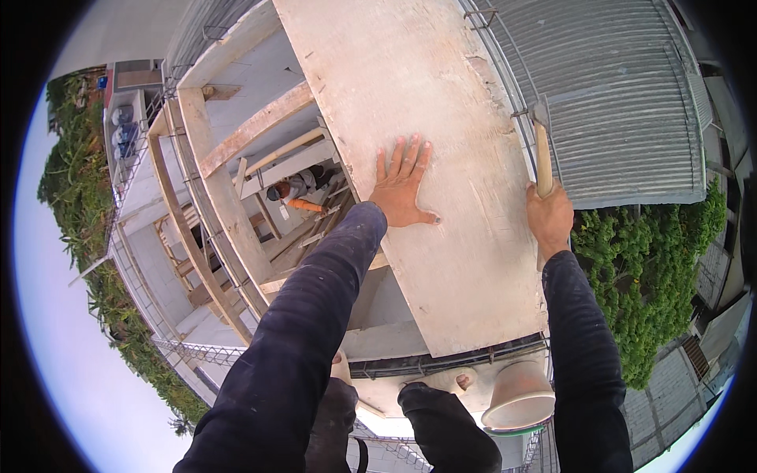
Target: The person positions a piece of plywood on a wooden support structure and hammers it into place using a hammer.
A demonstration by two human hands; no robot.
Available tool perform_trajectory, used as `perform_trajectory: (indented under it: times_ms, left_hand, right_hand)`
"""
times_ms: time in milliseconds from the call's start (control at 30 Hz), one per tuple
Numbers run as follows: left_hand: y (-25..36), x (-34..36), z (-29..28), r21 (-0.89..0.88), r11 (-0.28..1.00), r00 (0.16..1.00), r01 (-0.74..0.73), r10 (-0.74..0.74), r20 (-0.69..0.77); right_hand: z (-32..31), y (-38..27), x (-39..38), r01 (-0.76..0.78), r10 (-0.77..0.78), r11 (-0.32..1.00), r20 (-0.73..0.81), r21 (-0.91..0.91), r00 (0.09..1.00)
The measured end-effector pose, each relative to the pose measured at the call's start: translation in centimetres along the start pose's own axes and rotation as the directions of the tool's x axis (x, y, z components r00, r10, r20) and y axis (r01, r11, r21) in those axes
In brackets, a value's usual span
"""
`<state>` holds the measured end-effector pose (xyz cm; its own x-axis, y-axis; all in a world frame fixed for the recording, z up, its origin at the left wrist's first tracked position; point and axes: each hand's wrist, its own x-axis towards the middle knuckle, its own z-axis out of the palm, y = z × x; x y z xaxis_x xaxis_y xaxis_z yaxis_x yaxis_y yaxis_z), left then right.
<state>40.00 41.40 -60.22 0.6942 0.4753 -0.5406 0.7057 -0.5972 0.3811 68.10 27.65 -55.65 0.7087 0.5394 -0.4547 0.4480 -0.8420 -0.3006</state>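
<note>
My left hand lies flat on a pale wooden panel, its fingers spread. My right hand grips a hammer by its wooden handle, near the panel's right edge. The hammer's metal head points away from me, beside thin steel rebar that runs along that edge. Part of the handle is hidden in my fist. The panel spans an opening in the framework and reaches from near my knees to the far top of the view.
A bucket stands by my right knee. Left of the panel, timber beams cross an opening; a person in orange sleeves is at work below. Rebar runs along the near edge. A corrugated metal roof and a leafy tree lie beyond the right edge.
</note>
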Motion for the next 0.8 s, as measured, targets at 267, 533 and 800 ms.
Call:
perform_trajectory:
  times_ms: [267, 533, 800]
  left_hand:
    - [-0.3, -0.2, -0.5, -0.005, 1.000, 1.000, -0.001, 0.002, 0.007]
    - [-0.8, 0.1, 0.9, -0.012, 1.000, 0.999, 0.019, -0.019, -0.028]
    - [-1.9, -0.9, -1.9, -0.089, 0.995, 0.986, 0.045, -0.058, -0.156]
  right_hand:
    - [0.0, -0.1, 0.4, -0.017, 0.018, 1.000, 0.063, -0.009, 0.998]
    - [0.2, -0.5, 1.0, -0.071, 0.071, 0.997, 0.112, -0.001, 0.991]
    - [0.9, -1.1, 0.6, -0.110, 0.107, 0.993, 0.062, 0.040, 0.992]
